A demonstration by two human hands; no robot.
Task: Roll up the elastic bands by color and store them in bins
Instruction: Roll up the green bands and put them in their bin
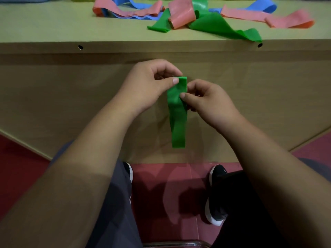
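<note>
Green flat elastic band (177,111) at frame centre, top end folded, rest hanging: roll just begun. Left hand (152,85) & right hand (206,97) both pinch it. Loose pink/blue/green bands (206,17) on wooden table (53,24), upper frame, unrolled; bins not seen.

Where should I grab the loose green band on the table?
Probably pinch the loose green band by its right end, from the front: that end overhangs the table edge, so fingers can close around it; a pink band overlaps its left part.
</note>
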